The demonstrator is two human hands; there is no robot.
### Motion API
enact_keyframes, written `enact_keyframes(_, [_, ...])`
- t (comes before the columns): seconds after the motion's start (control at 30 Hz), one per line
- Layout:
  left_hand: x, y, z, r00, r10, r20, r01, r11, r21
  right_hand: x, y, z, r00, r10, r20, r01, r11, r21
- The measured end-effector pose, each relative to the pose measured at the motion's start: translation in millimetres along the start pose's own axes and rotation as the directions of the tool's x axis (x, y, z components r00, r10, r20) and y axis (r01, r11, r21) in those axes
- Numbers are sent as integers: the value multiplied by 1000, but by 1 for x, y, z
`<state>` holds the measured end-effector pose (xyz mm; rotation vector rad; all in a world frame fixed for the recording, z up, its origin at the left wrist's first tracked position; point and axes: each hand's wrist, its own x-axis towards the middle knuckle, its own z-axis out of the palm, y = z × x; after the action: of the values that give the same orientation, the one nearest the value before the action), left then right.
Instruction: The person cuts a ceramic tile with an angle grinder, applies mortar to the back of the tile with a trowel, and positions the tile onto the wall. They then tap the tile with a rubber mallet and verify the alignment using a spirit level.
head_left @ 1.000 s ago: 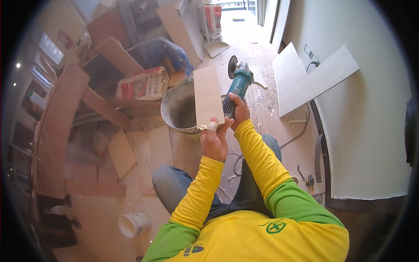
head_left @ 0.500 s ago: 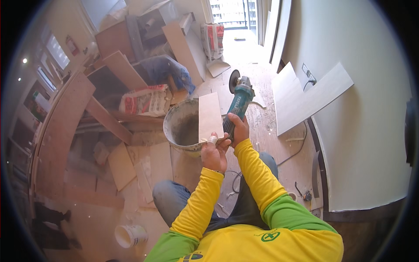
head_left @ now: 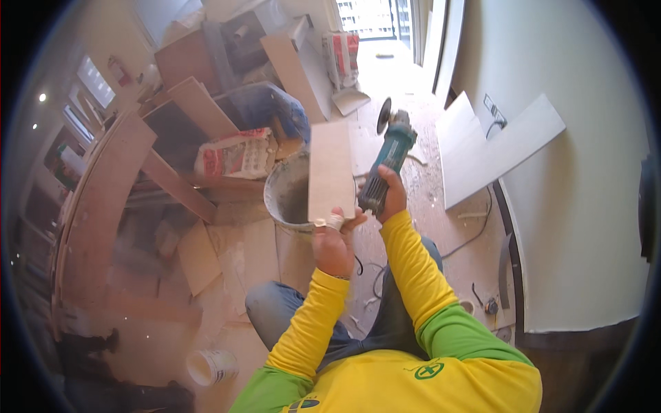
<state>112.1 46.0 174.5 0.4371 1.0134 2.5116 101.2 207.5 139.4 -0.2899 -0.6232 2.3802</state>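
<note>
My left hand [head_left: 333, 249] grips the lower end of a pale rectangular tile [head_left: 331, 168], with the thumb on its face and a light wrapping round the thumb. The tile stands up away from me, partly covering a grimy bucket [head_left: 270, 196] on the floor behind it. In my right hand [head_left: 394, 193] is a teal and black angle grinder [head_left: 394, 153], held by its body. Its disc points up and away from me, apart from the tile. Whether the disc spins cannot be told.
A large notched pale tile [head_left: 475, 168] leans against the right wall. A grey cord [head_left: 465, 249] runs over the floor beside my knee. Tile pieces [head_left: 200, 260], a small white bucket [head_left: 213, 367], a cement bag [head_left: 237, 155] and stacked boards [head_left: 103, 220] lie to the left, in haze.
The grinder has moved right and slightly upward, widening the gap to the tile. The tile has shifted a little left and up. The view has shifted slightly, and a dark shape at lower left looks larger.
</note>
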Motion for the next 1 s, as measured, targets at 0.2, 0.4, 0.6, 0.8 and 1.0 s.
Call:
enact_keyframes(0.2, [3,68,-73,973,207,98,-224,946,235,30,-53,-43,981,-35,192,13,993,114])
enact_keyframes(0.4, [27,96,-136,953,300,33,-280,834,475,63,-66,-141,993,61,104,-69,995,78])
enact_keyframes(0.6, [45,81,-179,967,246,-62,-185,851,492,55,28,-273,976,214,-34,-202,957,209])
enact_keyframes(0.8, [54,77,-182,961,239,-141,-121,818,563,40,106,-339,909,417,17,-384,820,425])
enact_keyframes(1.0, [54,75,-182,949,269,-166,-95,745,661,42,136,-358,851,507,137,-486,660,573])
